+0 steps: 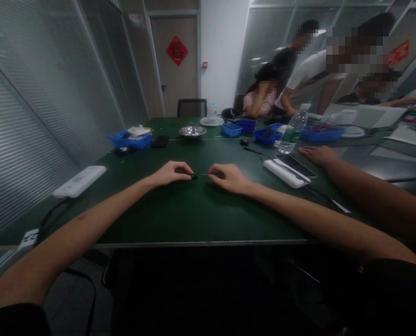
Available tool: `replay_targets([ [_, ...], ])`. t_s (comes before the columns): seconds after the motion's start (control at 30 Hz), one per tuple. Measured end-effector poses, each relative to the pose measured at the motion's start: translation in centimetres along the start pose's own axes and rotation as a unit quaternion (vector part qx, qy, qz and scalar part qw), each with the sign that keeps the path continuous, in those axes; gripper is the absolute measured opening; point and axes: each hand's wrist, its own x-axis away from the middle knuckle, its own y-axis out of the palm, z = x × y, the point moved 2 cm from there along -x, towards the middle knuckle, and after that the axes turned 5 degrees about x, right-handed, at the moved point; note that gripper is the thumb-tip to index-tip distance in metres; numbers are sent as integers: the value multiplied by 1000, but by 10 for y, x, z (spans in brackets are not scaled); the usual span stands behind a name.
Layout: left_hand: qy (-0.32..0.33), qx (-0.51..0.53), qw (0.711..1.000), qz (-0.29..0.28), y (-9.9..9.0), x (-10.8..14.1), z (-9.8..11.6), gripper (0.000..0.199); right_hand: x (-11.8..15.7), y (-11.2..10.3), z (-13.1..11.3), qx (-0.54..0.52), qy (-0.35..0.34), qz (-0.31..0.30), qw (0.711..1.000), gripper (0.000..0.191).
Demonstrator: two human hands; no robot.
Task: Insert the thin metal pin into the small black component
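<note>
Over the middle of the green table [193, 210], my left hand [172, 173] pinches a small dark piece [194, 177] between thumb and fingertips; its kind is too small to make out. Facing it, my right hand [230, 178] is closed in a pinch on a thin, pale, needle-like rod [204, 174]. The rod's tip points left toward the dark piece, with a short gap between them. Both hands are low, close to the tabletop.
White power strips [80, 181] lie left and right [287, 172]. Behind are a metal bowl [193, 132], a blue basket [130, 138], more blue trays [231, 129] and a water bottle [294, 129]. Another person's hand [318, 155] rests at right, near a phone [295, 165]. Several people are beyond.
</note>
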Motion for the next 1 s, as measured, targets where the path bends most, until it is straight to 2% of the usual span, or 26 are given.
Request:
replay_targets([
  [0.07, 17, 14, 999, -35, 16, 1, 9, 34, 2, 0, -12, -12, -29, 2, 1000, 24],
  [0.17, 16, -8, 998, -55, 25, 5, 13, 35, 3, 0, -21, -18, -46, -6, 999, 22],
  [0.37, 17, -45, 997, -60, 22, 6, 11, 35, 5, -2, -20, -12, -5, 12, 1000, 20],
  [0.67, 17, -60, 996, -60, 19, 5, 10, 36, 6, -3, -24, 1, -35, -4, 999, 17],
  [1.0, 33, -62, 996, -59, 19, 7, 10, 34, 7, 0, -24, 25, -72, -17, 997, 22],
])
